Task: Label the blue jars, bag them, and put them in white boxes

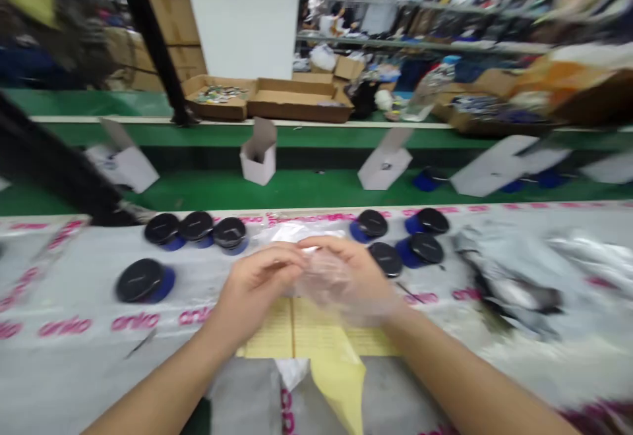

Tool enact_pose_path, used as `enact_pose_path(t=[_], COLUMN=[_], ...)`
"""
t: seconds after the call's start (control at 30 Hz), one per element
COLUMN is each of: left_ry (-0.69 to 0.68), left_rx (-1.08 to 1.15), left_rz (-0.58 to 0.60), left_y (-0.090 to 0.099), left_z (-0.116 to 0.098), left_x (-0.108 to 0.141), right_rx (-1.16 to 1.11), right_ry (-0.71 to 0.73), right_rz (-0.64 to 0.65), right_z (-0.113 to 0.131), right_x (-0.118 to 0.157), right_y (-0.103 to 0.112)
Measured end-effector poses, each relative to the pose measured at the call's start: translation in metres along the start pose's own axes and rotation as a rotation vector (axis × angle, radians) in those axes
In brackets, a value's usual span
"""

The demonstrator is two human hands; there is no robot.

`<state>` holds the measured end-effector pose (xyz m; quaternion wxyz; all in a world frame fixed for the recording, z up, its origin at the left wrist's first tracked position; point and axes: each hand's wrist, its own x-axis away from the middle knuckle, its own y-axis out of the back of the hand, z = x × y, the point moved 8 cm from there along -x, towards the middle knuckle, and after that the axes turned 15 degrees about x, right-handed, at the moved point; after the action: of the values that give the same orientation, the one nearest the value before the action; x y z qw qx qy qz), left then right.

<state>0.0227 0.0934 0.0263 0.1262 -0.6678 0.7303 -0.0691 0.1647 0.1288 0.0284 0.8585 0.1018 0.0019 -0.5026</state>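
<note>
Plastic film (324, 277), clear and crumpled, is sitting between both hands above the middle of the tabletop (89, 369). Left hand (257, 283) is pinching the film's edge between thumb and fingertips; right hand (359, 267) is gripping it from the other side, with film draping over the palm and toward the wrist. Fingertips of the two hands are nearly meeting. Motion blur is obscuring the exact finger contacts.

Yellow paper (271, 333) is lying beneath the hands, one loose corner curling toward the wearer. Jars with black lids and blue bodies are standing on either side: left group (230, 234), three in a row plus one nearer the wearer; right group (419, 250), four, just beyond the right hand. Grey plastic wrapping (534, 290) is lying crumpled farther right. Pink lettering is running across the tabletop covering, reading "anko".

Behind, open white boxes (260, 161) are standing spaced apart along a green ledge (212, 191). Cardboard trays (299, 112) and a clear bottle (428, 95) are resting on the level above.
</note>
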Motion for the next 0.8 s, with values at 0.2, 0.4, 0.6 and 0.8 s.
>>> enact_pose_path(t=[0.2, 0.4, 0.6, 0.8], left_ry=[0.050, 0.114, 0.033, 0.194], left_rx=[-0.014, -0.124, -0.002, 0.386], left_rz=[-0.171, -0.221, -0.304, -0.219], left_y=[0.018, 0.021, 0.025, 0.008], left_z=[0.024, 0.028, 0.001, -0.018], left_x=[0.005, 0.010, 0.004, 0.009], right_rx=[0.148, 0.149, -0.004, -0.231], right_ry=[0.153, 0.092, -0.030, -0.015], right_rz=[-0.158, -0.225, -0.187, -0.199], right_z=[-0.006, -0.007, -0.008, 0.002], right_x=[0.007, 0.009, 0.005, 0.001], right_y=[-0.003, 0.008, 0.013, 0.021])
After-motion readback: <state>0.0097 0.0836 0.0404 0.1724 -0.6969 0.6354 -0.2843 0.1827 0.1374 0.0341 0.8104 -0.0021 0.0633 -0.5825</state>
